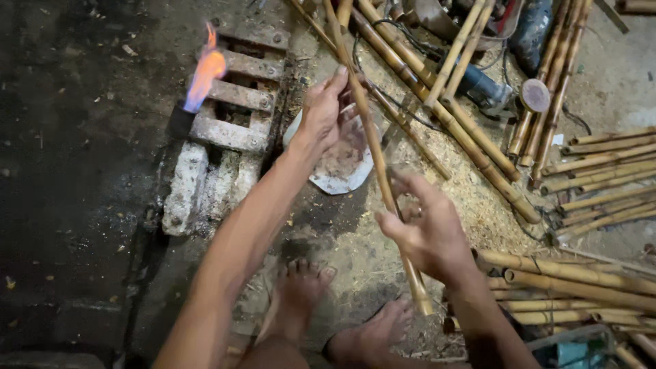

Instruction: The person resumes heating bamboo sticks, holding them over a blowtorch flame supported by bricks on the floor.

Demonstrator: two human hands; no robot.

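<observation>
Head view. A person sits on the floor (pixel 82 205), bare feet (pixel 328 307) at the bottom centre of the frame, and holds one long bamboo stick (pixel 374 147) in both hands. The left hand (pixel 322 109), upper centre, pinches the stick between thumb and fingertips; the right hand (pixel 427 232), lower right of centre, wraps it loosely, fingers partly spread. The stick's long axis runs from the top centre down to the lower right of centre, its near end just below the right hand. A gas torch (pixel 181 119) burns with a blue-and-orange flame (pixel 207 72) at upper left, beside a block-and-iron rack (pixel 236 109); the flame lies to the left of the left hand, which is the nearer to it. A pale plate (pixel 342 171) lies under the stick. More bamboo poles (pixel 588 178) and a power grinder (pixel 488 89) fill the right side. No labels or signs are legible.
</observation>
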